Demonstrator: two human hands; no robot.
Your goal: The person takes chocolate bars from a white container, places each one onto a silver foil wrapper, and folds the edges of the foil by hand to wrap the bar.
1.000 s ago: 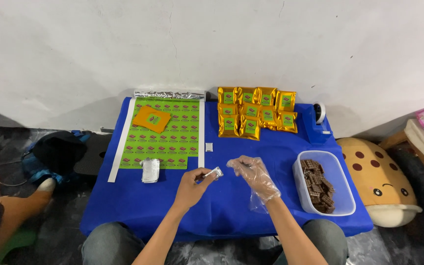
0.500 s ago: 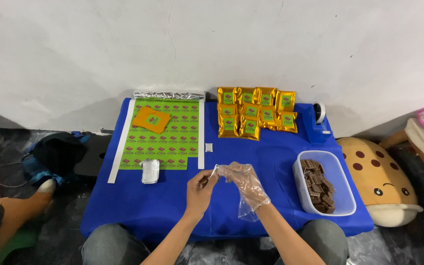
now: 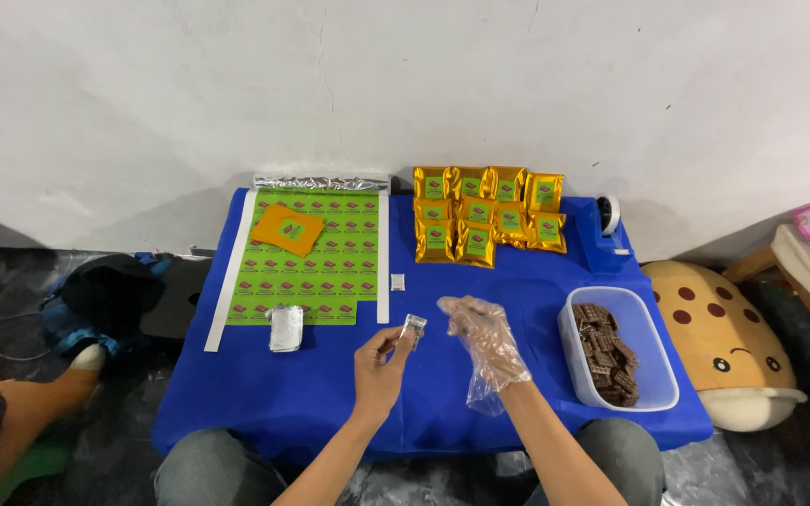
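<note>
Foil shines on a small wrapped piece (image 3: 413,327) that sits near the middle of the blue table (image 3: 330,394), just above the cloth. The left hand (image 3: 379,367) holds it at the tips of the thumb and fingers, pinched shut on it. The right hand (image 3: 482,342) is at 3 o'clock from the piece, very close but not touching it. It wears a loose see-through plastic glove (image 3: 489,375). Its fingers are spread open and hold nothing.

At 9 o'clock from the piece lies another small silver wrapped packet (image 3: 285,328), flat on the table. It rests at the bottom edge of a big green sticker sheet (image 3: 316,272). An orange pouch (image 3: 289,230) lies tilted on the top part of that sheet. A roll of silver foil (image 3: 321,183) lies along the far end of the sheet, at 11 o'clock.

At 12 o'clock, a tiny white packet (image 3: 397,282) lies alone on the cloth. Farther back at 1 o'clock, a bunch of gold pouches (image 3: 485,215) with green labels sit in rows, touching each other. A blue tape holder (image 3: 607,234) stands just right of them.

At 3 o'clock, past the gloved hand, a clear tub (image 3: 653,394) holds brown chocolate pieces (image 3: 607,351). A round cookie-shaped pillow (image 3: 724,342) lies on the floor beside the table.
</note>
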